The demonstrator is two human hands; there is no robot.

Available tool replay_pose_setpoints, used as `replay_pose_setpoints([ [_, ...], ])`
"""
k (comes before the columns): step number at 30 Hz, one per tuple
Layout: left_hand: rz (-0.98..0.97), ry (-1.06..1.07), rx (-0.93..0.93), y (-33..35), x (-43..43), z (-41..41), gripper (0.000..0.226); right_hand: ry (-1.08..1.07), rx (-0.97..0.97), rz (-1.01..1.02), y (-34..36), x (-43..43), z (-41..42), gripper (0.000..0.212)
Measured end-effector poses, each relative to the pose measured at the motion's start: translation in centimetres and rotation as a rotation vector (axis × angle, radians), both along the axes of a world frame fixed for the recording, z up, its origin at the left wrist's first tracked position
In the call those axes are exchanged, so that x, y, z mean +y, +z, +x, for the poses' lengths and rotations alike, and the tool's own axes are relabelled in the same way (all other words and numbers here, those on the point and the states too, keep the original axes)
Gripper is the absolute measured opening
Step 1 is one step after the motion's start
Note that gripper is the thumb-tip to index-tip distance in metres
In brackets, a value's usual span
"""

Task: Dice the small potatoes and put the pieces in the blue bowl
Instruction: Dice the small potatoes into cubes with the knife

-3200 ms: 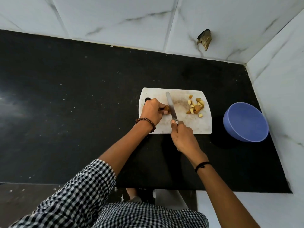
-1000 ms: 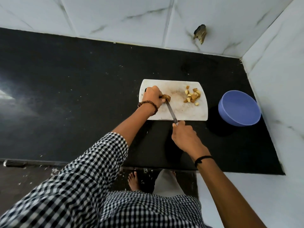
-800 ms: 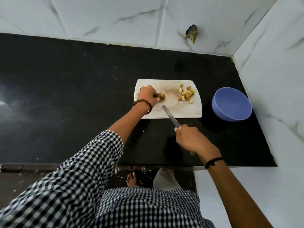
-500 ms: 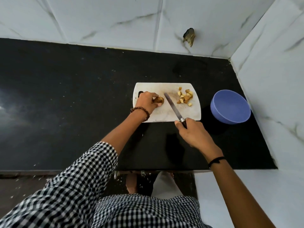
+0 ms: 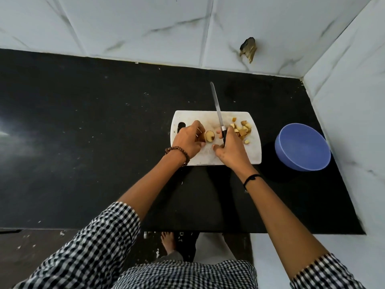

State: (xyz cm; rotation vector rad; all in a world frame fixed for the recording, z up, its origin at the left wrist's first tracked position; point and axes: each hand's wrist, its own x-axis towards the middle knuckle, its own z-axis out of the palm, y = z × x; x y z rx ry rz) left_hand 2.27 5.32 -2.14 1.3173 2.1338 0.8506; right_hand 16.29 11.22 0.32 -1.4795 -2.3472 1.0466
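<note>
Left hand [image 5: 187,140] holds halved potato [image 5: 209,136] mid-board [image 5: 200,118]; right hand [image 5: 231,149] fingers [image 5: 229,130] wrapped round knife [image 5: 216,107], blade toward 12 o'clock. Pieces [image 5: 241,130] at 3 o'clock; empty bowl [image 5: 302,149] beyond. Best: flat side down, fingertips tucked, even cuts.

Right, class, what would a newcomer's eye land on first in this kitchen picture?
The long knife in the right hand, its blade pointing away over the white board mid-counter. Beside it the left hand holds a cut potato, with diced pieces on the board's right and a blue bowl further right.
</note>
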Motion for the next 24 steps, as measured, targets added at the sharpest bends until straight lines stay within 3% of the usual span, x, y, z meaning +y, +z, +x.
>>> replay_pose_setpoints([
  [8,0.021,-0.026,-0.098,-0.2,0.2,-0.7,0.038,0.051,-0.029,0.037,-1.2,1.4,-0.7,0.044],
  [15,0.064,0.093,-0.182,0.1,0.1,-0.8,0.034,-0.011,0.022,0.066,-1.7,1.9,-0.9,0.047],
  [24,0.039,0.085,0.043,0.0,-0.2,-1.7,0.034,0.076,-0.154,0.242,-0.4,3.9,-3.1,0.049],
])
